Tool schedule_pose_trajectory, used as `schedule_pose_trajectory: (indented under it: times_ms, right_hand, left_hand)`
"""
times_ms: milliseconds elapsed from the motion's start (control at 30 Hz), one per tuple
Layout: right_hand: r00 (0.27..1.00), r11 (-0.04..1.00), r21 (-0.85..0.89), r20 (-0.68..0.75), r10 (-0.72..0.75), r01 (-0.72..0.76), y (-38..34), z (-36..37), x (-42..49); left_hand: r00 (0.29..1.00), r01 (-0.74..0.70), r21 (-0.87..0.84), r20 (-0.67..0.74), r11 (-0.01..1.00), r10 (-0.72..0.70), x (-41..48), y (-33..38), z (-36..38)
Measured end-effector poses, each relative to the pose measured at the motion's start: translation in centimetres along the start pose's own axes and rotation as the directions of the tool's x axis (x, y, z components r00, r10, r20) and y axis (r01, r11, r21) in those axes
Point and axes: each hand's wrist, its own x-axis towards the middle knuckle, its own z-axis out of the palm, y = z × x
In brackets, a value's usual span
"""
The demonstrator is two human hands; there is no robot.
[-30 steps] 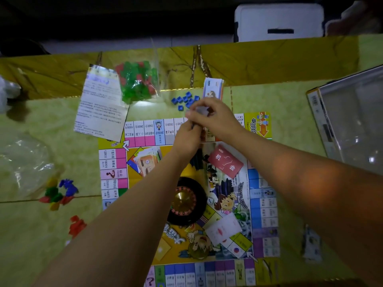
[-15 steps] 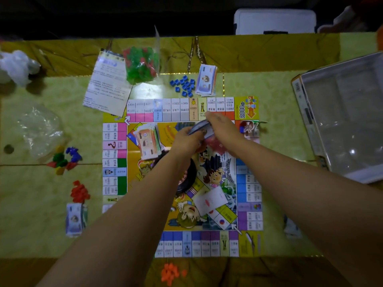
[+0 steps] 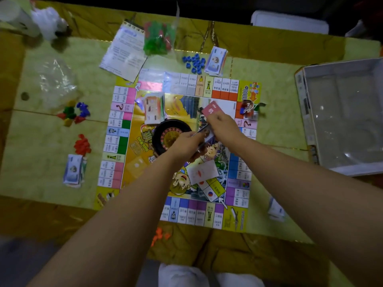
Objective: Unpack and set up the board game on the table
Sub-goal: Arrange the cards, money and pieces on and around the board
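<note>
I log the table with the game board flat at its middle. The open box lies off the board's right edge. The roulette wheel sits at board centre. Above the centre, the left hand grips a thin card stack, and the right hand pinches its far end.

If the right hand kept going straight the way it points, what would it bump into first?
Likely the red card lying on the board, just ahead of the right hand, which grips play money. Depth is unclear, so the hand may pass above it.
</note>
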Motion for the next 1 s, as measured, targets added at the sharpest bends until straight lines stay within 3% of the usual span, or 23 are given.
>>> schedule_pose_trajectory:
  times_ms: [100, 233, 433, 567, 633, 800, 1000]
  right_hand:
    - [1.000, 0.998, 0.055, 0.002, -0.006, 0.006, -0.3, 1.2, -1.1]
    - [0.999, 0.967, 0.255, 0.045, 0.004, -0.015, -0.9, 3.4, -2.2]
    - [0.998, 0.999, 0.024, 0.048, 0.031, -0.032, -1.7, 7.2, -2.0]
    - [0.999, 0.998, -0.046, 0.033, 0.031, -0.029, -3.3, 10.8, -1.4]
    - [0.999, 1.000, -0.001, 0.009, 0.032, -0.032, -4.4, 12.9, -1.2]
    - [0.989, 0.927, 0.358, -0.059, 0.136, -0.107, -6.9, 17.2, -0.9]
    - [0.968, 0.938, 0.325, -0.170, 0.185, -0.122, -7.2, 17.9, -0.1]
  left_hand:
    - [0.999, -0.034, 0.059, -0.021, 0.998, 0.035, -0.8, -1.3, -0.6]
    - [0.985, -0.074, -0.034, -0.156, 0.997, 0.068, -2.0, -2.5, -2.3]
    - [0.999, 0.040, 0.039, -0.020, 0.998, -0.039, -2.8, -3.5, -6.7]
    - [0.964, -0.148, 0.180, -0.195, 0.972, 0.182, -2.2, -4.9, -11.8]
    - [0.943, -0.187, 0.209, -0.234, 0.960, 0.235, -2.1, -5.5, -14.7]
    - [0.924, -0.171, -0.002, -0.347, 0.985, 0.160, -1.9, -5.5, -19.5]
    - [0.971, -0.121, -0.060, -0.214, 0.991, 0.106, -0.3, -5.6, -21.5]
